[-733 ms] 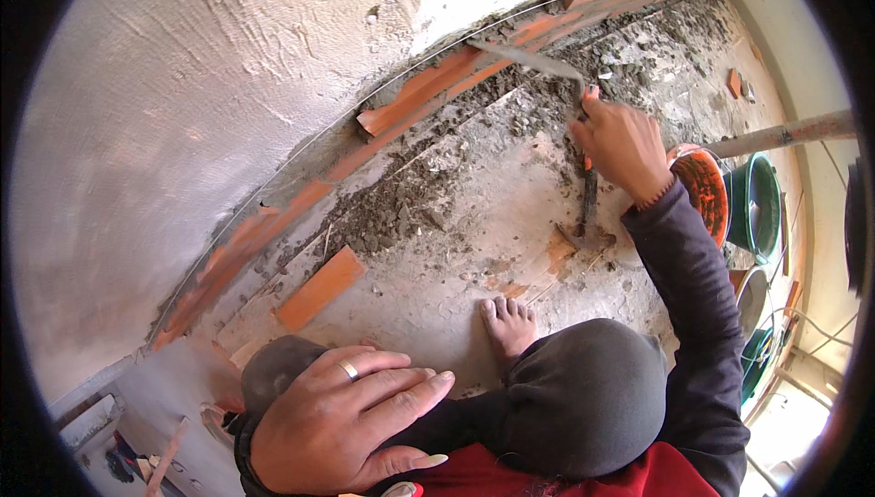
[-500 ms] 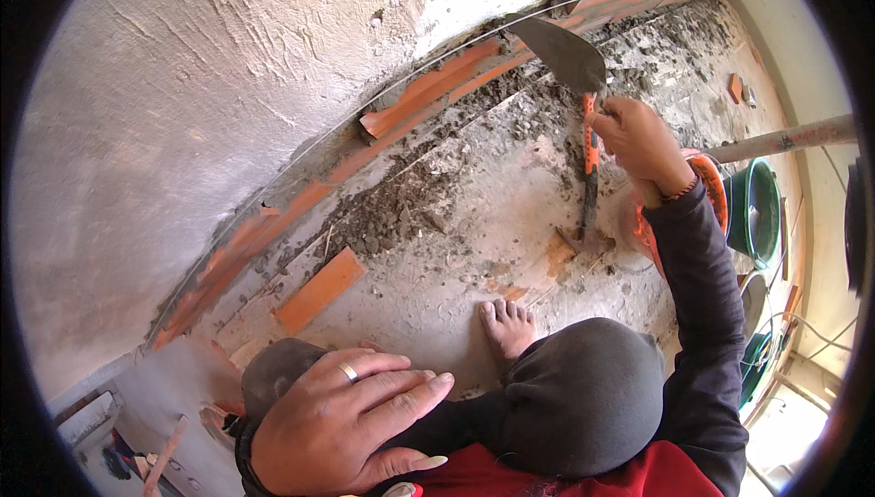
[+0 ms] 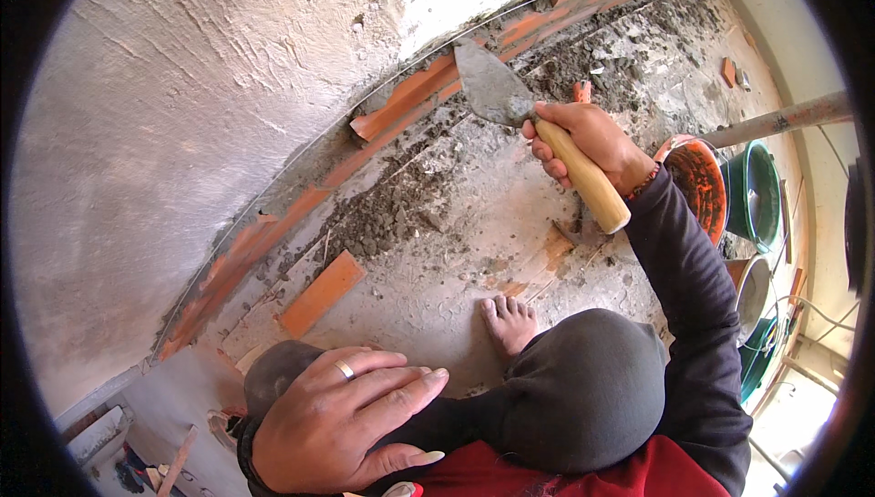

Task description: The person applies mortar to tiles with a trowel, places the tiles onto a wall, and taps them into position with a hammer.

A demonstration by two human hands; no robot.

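Observation:
My right hand grips a trowel by its wooden handle, which sticks out below the fingers. The trowel's grey blade is smeared with mortar, and its tip lies against or just over the low course of orange bricks along the wall; contact is hard to judge. My left hand, with a ring on one finger, rests by my knee with its fingers stretched out, holding nothing. Below the right hand lies a hammer, mostly covered by the hand and trowel handle; an orange bit of its grip shows above the wrist.
A taut string runs along the brick course. Loose mortar litters the floor. A flat orange brick lies near my bare foot. To the right stand an orange bucket, a green bucket and a pole.
My right hand has turned over and moved left and slightly down, bringing the trowel blade left along the bricks; its wooden handle now shows. My left hand has stayed by the knee.

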